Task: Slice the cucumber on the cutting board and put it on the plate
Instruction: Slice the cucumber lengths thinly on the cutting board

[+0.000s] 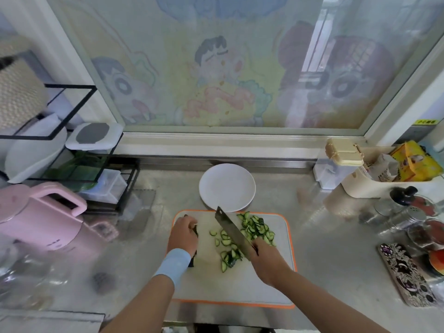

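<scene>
1. Right hand (266, 260) grips the knife (230, 229) handle firmly; the blade crosses the cutting board (276, 282) diagonally.
2. Left hand (182, 236) curls over the uncut cucumber (196, 231) at the board's left side, steadying it.
3. Slices (254, 227) lie heaped either side of the blade.
4. Plate (227, 187) sits just beyond the board for short transfer, with no slices on it yet.
</scene>
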`<state>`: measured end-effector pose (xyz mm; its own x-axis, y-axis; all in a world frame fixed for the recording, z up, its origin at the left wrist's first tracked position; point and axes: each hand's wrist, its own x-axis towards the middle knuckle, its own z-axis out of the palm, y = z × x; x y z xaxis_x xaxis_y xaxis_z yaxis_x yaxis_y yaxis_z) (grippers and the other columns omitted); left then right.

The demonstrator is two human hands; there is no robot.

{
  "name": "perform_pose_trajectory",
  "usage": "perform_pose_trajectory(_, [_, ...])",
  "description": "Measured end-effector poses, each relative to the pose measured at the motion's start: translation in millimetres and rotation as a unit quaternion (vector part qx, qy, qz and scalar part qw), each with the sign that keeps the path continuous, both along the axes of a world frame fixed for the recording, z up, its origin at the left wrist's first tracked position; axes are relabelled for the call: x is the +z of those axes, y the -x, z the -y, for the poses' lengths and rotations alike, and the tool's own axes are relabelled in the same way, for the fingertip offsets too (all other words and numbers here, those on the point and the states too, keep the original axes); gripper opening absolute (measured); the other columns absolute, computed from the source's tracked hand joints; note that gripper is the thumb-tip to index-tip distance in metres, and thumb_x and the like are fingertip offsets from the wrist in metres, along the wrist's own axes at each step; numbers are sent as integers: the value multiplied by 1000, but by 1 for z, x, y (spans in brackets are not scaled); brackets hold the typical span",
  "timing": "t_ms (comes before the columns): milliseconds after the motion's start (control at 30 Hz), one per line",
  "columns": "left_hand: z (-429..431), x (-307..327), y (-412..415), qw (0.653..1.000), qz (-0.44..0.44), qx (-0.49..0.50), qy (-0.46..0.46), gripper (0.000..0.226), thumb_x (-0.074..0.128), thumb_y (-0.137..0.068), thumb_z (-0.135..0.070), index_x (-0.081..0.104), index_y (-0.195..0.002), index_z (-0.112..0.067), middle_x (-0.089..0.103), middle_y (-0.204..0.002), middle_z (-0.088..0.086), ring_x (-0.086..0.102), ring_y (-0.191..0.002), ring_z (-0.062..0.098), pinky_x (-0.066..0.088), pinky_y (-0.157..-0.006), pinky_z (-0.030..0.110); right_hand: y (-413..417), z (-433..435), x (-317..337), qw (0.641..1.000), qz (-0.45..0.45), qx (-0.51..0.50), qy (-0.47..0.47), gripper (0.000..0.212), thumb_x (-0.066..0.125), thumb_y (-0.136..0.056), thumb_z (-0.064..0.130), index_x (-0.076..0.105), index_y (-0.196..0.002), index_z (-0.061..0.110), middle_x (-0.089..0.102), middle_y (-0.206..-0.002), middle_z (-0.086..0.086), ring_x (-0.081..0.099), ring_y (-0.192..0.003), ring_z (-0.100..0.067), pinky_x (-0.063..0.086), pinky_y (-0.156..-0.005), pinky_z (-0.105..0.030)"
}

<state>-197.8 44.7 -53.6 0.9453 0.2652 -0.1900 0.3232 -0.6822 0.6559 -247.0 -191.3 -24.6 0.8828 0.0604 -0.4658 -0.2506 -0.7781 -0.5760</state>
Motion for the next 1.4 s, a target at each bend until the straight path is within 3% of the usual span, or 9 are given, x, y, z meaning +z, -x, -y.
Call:
perform_pose_trajectory(233, [2, -14, 41, 994, -58, -48, -80, 34, 42, -88, -4, 61, -111, -19, 54, -117, -1, 50, -108, 19, 43, -92, 30, 28, -47, -33, 979, -113, -60, -159, 19, 45, -100, 21, 39, -81, 18, 48, -74, -1, 40, -60, -15, 32, -50, -25])
perform_pose_trajectory(500, [-4, -23, 60, 974, -69, -78, -203, 39, 48, -82, -12, 53, -118, -25, 49, -120, -5, 41, -110, 19, 35, -92, 28, 37, -43, -48, 988, -57, -70, -123, 8, 42, -103, 21, 38, -95, 21, 51, -78, 1, 50, -69, -18, 35, -55, -23])
perform_pose_trajectory(633, [-7, -31, 67, 964, -86, -67, -243, 40, 49, -80, -25, 49, -120, -26, 45, -124, -3, 39, -110, 20, 36, -88, 33, 28, -30, -51, 996, -35, -38, -66, 9, 41, -103, 18, 35, -96, 17, 49, -73, 0, 47, -59, -14, 32, -49, -22])
perform_pose_trajectory(700, [-8, -34, 69, 967, -90, -42, -234, 42, 49, -80, -27, 48, -121, -25, 44, -126, -1, 39, -110, 21, 37, -85, 34, 24, -21, -50, 997, -31, -59, -41, 6, 39, -103, 21, 34, -99, 19, 49, -76, 0, 47, -61, -15, 35, -55, -25])
perform_pose_trajectory(800, [-9, -39, 67, 971, -98, -23, -218, 51, 51, -79, -28, 42, -129, -23, 41, -130, 2, 39, -110, 22, 40, -85, 34, 19, -7, -47, 996, -34, -64, -43, 10, 42, -102, 13, 36, -94, 13, 50, -71, -6, 47, -56, -20, 31, -50, -32])
perform_pose_trajectory(933, [-7, -38, 51, 975, -100, 31, -198, 59, 52, -82, -34, 33, -137, -20, 38, -135, 3, 38, -116, 24, 35, -96, 36, 15, -5, -38, 997, -18, -49, -54, 15, 42, -102, 17, 38, -87, 17, 55, -72, -10, 50, -59, -24, 33, -49, -33])
perform_pose_trajectory(1100, [-19, -39, 20, 967, -145, 28, -209, 55, 45, -87, -30, 30, -139, -22, 41, -136, 3, 36, -122, 25, 31, -100, 37, 5, -31, -37, 999, -26, 11, -44, 15, 44, -102, 26, 41, -88, 22, 57, -75, -8, 52, -59, -22, 38, -48, -34])
perform_pose_trajectory(1233, [-38, -39, 7, 972, -107, 16, -207, 50, 47, -87, -25, 36, -135, -23, 45, -130, 1, 40, -118, 23, 34, -98, 36, -1, -43, -42, 999, -38, -10, -14, 13, 42, -102, 28, 43, -92, 20, 58, -77, -6, 53, -61, -21, 39, -48, -33])
perform_pose_trajectory(1400, [-43, -44, -3, 996, -74, 41, -13, 46, 48, -88, -12, 43, -132, -26, 55, -123, 0, 52, -111, 21, 46, -89, 32, -7, -56, -44, 1000, -25, -11, 16, 10, 44, -102, 31, 46, -103, 22, 60, -78, -1, 59, -68, -19, 44, -54, -33])
